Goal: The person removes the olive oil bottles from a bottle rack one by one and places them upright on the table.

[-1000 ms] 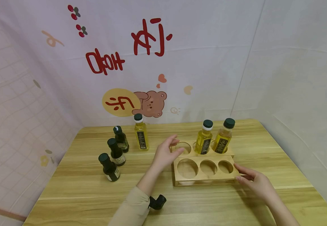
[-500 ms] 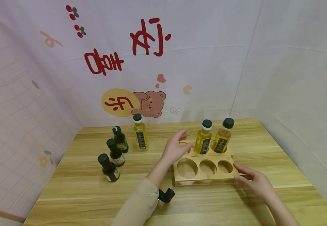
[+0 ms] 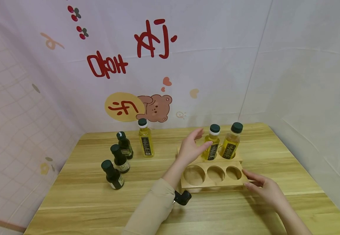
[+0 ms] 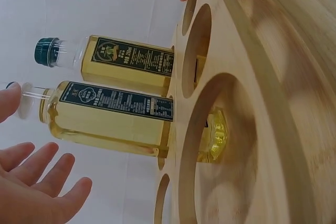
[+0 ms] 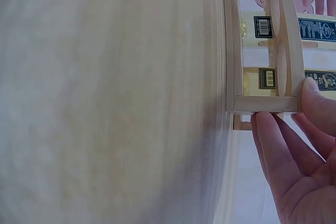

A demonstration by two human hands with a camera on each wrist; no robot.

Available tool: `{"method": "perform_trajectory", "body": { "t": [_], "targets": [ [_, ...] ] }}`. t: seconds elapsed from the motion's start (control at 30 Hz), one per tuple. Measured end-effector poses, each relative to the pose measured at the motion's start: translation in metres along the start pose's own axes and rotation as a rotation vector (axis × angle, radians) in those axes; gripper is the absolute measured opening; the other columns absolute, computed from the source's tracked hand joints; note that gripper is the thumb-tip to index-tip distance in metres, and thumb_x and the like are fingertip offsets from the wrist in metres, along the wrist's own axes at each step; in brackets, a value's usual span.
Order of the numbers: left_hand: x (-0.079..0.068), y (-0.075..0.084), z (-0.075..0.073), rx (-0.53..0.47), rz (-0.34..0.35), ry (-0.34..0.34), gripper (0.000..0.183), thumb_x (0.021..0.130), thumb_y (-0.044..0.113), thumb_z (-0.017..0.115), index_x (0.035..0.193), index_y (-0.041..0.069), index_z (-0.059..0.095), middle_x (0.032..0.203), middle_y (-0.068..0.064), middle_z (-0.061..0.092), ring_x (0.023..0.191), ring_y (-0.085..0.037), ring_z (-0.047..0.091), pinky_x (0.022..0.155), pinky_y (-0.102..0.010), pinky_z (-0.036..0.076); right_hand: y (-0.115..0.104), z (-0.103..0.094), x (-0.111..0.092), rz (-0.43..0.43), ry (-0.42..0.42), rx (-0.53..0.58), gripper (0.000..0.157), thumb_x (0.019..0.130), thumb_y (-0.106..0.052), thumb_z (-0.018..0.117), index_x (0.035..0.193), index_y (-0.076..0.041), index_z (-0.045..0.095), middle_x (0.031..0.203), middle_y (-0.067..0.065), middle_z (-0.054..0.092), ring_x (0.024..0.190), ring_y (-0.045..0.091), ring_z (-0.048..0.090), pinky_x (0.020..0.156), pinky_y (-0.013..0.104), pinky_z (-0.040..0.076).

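A two-tier wooden bottle rack (image 3: 214, 186) with round holes stands on the table. Two bottles of yellow oil with green caps sit upright in its back row: the middle oil bottle (image 3: 213, 151) and the right oil bottle (image 3: 229, 148). My left hand (image 3: 191, 147) is beside the middle bottle, its fingers spread and apart from the glass. In the left wrist view the thumb (image 4: 8, 100) comes close to that bottle's cap, which it partly hides. My right hand (image 3: 265, 189) holds the rack's right front corner between thumb and fingers, as the right wrist view shows.
To the left stand several more bottles: one of yellow oil (image 3: 146, 140) at the back and dark ones, the back dark bottle (image 3: 125, 146), the middle dark bottle (image 3: 120, 160) and the front dark bottle (image 3: 113, 176). A printed cloth (image 3: 217, 65) hangs behind the table.
My left hand has moved right, from the rack's back left hole to the middle oil bottle. The right hand and the rack have stayed in place.
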State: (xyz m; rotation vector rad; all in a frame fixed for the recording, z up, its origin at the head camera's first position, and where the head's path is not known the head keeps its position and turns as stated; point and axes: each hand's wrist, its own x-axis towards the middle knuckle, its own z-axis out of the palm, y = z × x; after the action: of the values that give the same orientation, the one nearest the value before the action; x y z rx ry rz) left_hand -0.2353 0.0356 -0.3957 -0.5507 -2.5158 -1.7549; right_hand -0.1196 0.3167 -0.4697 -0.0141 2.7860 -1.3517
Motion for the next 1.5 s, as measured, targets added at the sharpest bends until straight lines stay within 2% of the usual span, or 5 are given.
{"method": "perform_trajectory", "body": {
  "t": [0.2,0.5,1.03,1.27,1.5],
  "targets": [
    [0.006,0.004,0.008,-0.073,0.009,0.009,0.064,0.09,0.03,0.075,0.147,0.016,0.049,0.139,0.0,0.058,0.127,-0.023,0.053,0.104,-0.044,0.044,-0.002,-0.001,0.0,0.002,0.002,-0.007,0.057,0.091,-0.03,0.072,0.141,-0.006,0.056,0.137,0.019,0.056,0.093,0.002,0.065,0.074,0.024,0.055],
    [0.01,0.006,0.019,-0.091,0.01,0.04,0.063,0.088,0.029,0.077,0.145,0.018,0.052,0.137,0.0,0.059,0.125,-0.018,0.054,0.104,-0.044,0.042,-0.003,-0.001,-0.001,-0.002,0.006,-0.017,0.057,0.091,-0.03,0.072,0.141,-0.007,0.056,0.137,0.02,0.057,0.091,0.003,0.066,0.073,0.024,0.054],
    [0.015,0.012,0.025,-0.16,0.019,0.087,0.055,0.088,0.028,0.078,0.139,0.025,0.059,0.121,0.004,0.068,0.116,-0.015,0.059,0.101,-0.048,0.044,-0.002,0.0,-0.001,0.003,0.009,-0.017,0.057,0.091,-0.03,0.072,0.14,-0.006,0.056,0.136,0.02,0.057,0.092,0.003,0.065,0.073,0.024,0.055],
    [0.018,0.01,0.029,-0.205,-0.006,0.125,0.049,0.088,0.025,0.078,0.134,0.024,0.063,0.115,0.008,0.071,0.111,-0.013,0.061,0.099,-0.045,0.046,-0.001,0.0,-0.001,0.015,-0.002,0.0,0.058,0.091,-0.029,0.072,0.142,-0.006,0.055,0.138,0.02,0.055,0.093,0.002,0.066,0.074,0.024,0.055],
    [0.018,0.011,0.029,-0.221,-0.017,0.13,0.044,0.089,0.023,0.076,0.132,0.02,0.065,0.116,0.007,0.07,0.111,-0.013,0.061,0.092,-0.039,0.051,-0.001,0.0,-0.001,0.016,0.005,-0.025,0.058,0.091,-0.031,0.072,0.141,-0.008,0.056,0.135,0.018,0.058,0.092,0.002,0.065,0.073,0.024,0.054]
  ]
}}
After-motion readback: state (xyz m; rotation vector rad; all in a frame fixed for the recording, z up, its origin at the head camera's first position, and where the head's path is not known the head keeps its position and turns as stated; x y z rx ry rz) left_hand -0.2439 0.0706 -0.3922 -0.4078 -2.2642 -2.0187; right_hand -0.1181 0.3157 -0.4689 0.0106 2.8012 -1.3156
